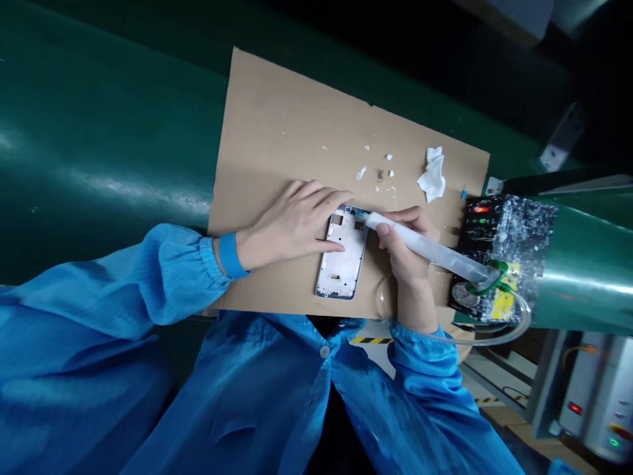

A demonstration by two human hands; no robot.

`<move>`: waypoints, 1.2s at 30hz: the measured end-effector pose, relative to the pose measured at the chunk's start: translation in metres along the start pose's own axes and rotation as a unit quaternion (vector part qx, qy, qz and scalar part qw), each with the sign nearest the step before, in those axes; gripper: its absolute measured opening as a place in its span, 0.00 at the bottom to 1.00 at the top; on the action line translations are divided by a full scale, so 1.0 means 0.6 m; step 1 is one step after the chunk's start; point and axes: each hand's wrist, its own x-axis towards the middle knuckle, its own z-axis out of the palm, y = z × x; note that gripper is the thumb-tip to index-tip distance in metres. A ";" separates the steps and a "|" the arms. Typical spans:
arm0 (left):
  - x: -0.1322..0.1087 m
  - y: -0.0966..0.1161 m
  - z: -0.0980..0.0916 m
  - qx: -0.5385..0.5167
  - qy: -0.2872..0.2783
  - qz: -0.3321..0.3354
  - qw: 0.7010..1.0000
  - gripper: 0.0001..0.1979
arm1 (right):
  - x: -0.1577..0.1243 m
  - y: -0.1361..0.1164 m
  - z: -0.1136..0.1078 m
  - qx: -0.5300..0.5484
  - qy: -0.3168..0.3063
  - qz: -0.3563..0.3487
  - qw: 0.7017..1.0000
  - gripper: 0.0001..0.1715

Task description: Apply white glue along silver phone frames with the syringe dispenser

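A phone middle frame (341, 260), with a silvery plate and dark rim, lies flat on the cardboard sheet (277, 125). My left hand (301, 221) rests along its left side with stretched fingers, the thumb over the plate and the index finger at the top edge. In my right hand (408, 247) is a whitish dispensing syringe (430, 249), held like a pen and slanting down to the left. Its blue tip (362, 214) is at the frame's upper right; whether it touches cannot be seen. A green adapter (487, 280) caps the syringe's rear, with a clear tube (524, 316) attached.
Right of the cardboard stands a worn black dispenser box (524, 244) with a red display and gauge. A crumpled white tissue (434, 175) and several white scraps (361, 173) lie beyond the frame. The green table (123, 132) extends to both sides.
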 end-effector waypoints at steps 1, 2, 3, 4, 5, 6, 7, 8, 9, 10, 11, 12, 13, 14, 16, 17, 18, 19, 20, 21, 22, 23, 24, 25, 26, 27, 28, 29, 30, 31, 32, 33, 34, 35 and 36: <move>-0.001 -0.001 0.001 0.001 0.003 -0.001 1.000 0.42 | 0.001 0.001 0.000 0.009 0.004 0.009 1.000 0.30; -0.001 -0.003 0.001 0.000 0.007 -0.001 1.000 0.42 | 0.003 0.002 0.000 0.018 0.010 0.019 1.000 0.31; -0.001 -0.007 0.000 -0.004 0.009 0.001 1.000 0.42 | 0.004 0.003 -0.001 0.029 0.016 0.031 0.999 0.31; 0.001 -0.015 -0.001 -0.011 0.009 0.008 1.000 0.43 | 0.006 0.005 -0.001 0.040 0.024 0.042 0.998 0.32; 0.004 -0.025 -0.005 -0.021 0.003 0.017 1.000 0.45 | 0.008 0.006 -0.002 0.051 0.034 0.052 0.997 0.32; 0.009 -0.040 -0.010 -0.031 -0.005 0.027 0.999 0.48 | 0.010 0.008 -0.002 0.064 0.046 0.059 0.995 0.32; 0.015 -0.059 -0.017 -0.037 -0.010 0.029 0.999 0.50 | 0.012 0.009 -0.002 0.077 0.059 0.064 0.993 0.32; 0.022 -0.081 -0.027 -0.033 -0.004 0.018 0.999 0.51 | 0.014 0.010 -0.001 0.092 0.073 0.067 0.991 0.31; 0.030 -0.106 -0.040 -0.020 0.019 -0.007 1.000 0.50 | 0.015 0.011 -0.001 0.107 0.085 0.067 0.988 0.30; 0.037 -0.132 -0.054 -0.001 0.064 -0.043 0.997 0.48 | 0.017 0.012 -0.001 0.119 0.095 0.065 0.986 0.30; 0.042 -0.159 -0.070 0.019 0.128 -0.084 0.988 0.45 | 0.017 0.013 -0.001 0.128 0.103 0.062 0.984 0.29; 0.046 -0.185 -0.087 0.034 0.203 -0.123 0.971 0.42 | 0.018 0.014 -0.002 0.134 0.110 0.059 0.983 0.29; 0.048 -0.209 -0.104 0.042 0.276 -0.155 0.948 0.39 | 0.018 0.014 -0.002 0.137 0.115 0.057 0.982 0.29; 0.047 -0.230 -0.120 0.045 0.336 -0.182 0.923 0.36 | 0.018 0.015 -0.003 0.139 0.120 0.056 0.982 0.28; 0.040 -0.262 -0.148 0.046 0.405 -0.227 0.884 0.29 | 0.019 0.015 -0.003 0.141 0.123 0.054 0.981 0.28; 0.035 -0.272 -0.159 0.047 0.414 -0.247 0.875 0.26 | 0.019 0.015 -0.003 0.142 0.123 0.054 0.981 0.28; 0.029 -0.281 -0.168 0.051 0.409 -0.265 0.871 0.24 | 0.020 0.015 -0.003 0.140 0.122 0.055 0.981 0.28; 0.023 -0.289 -0.177 0.057 0.399 -0.281 0.871 0.23 | 0.020 0.014 -0.002 0.137 0.121 0.055 0.982 0.29; 0.017 -0.296 -0.185 0.064 0.387 -0.294 0.871 0.22 | 0.021 0.014 -0.002 0.133 0.121 0.056 0.982 0.29; 0.010 -0.304 -0.194 0.074 0.378 -0.308 0.870 0.22 | 0.022 0.013 -0.002 0.128 0.121 0.056 0.983 0.29; 0.002 -0.312 -0.204 0.086 0.373 -0.322 0.866 0.23 | 0.023 0.013 -0.002 0.123 0.121 0.055 0.983 0.28; -0.008 -0.322 -0.216 0.098 0.372 -0.340 0.858 0.23 | 0.024 0.013 -0.002 0.119 0.122 0.052 0.984 0.28; -0.019 -0.331 -0.229 0.108 0.375 -0.359 0.848 0.24 | 0.025 0.013 -0.002 0.116 0.124 0.050 0.984 0.28; -0.032 -0.341 -0.244 0.115 0.380 -0.379 0.836 0.25 | 0.026 0.013 -0.002 0.114 0.125 0.050 0.984 0.28; -0.047 -0.349 -0.260 0.122 0.383 -0.401 0.823 0.26 | 0.027 0.014 -0.003 0.112 0.127 0.051 0.984 0.28; -0.064 -0.355 -0.277 0.127 0.386 -0.424 0.810 0.27 | 0.027 0.014 -0.003 0.112 0.128 0.054 0.984 0.29; -0.081 -0.359 -0.294 0.131 0.388 -0.446 0.796 0.29 | 0.028 0.013 -0.003 0.112 0.129 0.058 0.984 0.30; -0.098 -0.361 -0.311 0.133 0.390 -0.467 0.782 0.32 | 0.027 0.012 -0.003 0.112 0.127 0.063 0.984 0.30; -0.115 -0.361 -0.328 0.132 0.392 -0.488 0.768 0.35 | 0.026 0.009 -0.002 0.112 0.124 0.065 0.984 0.31; -0.131 -0.361 -0.344 0.128 0.392 -0.509 0.755 0.38 | 0.024 0.005 -0.001 0.111 0.120 0.067 0.984 0.31; -0.146 -0.363 -0.358 0.126 0.391 -0.525 0.746 0.41 | 0.023 0.000 0.001 0.109 0.115 0.068 0.985 0.31; -0.159 -0.367 -0.372 0.120 0.383 -0.536 0.743 0.45 | 0.022 -0.005 0.002 0.108 0.110 0.068 0.986 0.31; -0.170 -0.374 -0.384 0.109 0.368 -0.548 0.743 0.52 | 0.021 -0.010 0.004 0.109 0.107 0.069 0.986 0.31; -0.177 -0.384 -0.395 0.105 0.356 -0.570 0.733 0.59 | 0.021 -0.014 0.007 0.111 0.103 0.070 0.986 0.32; -0.181 -0.396 -0.403 0.125 0.327 -0.589 0.729 0.64 | 0.021 -0.018 0.008 0.116 0.100 0.073 0.986 0.31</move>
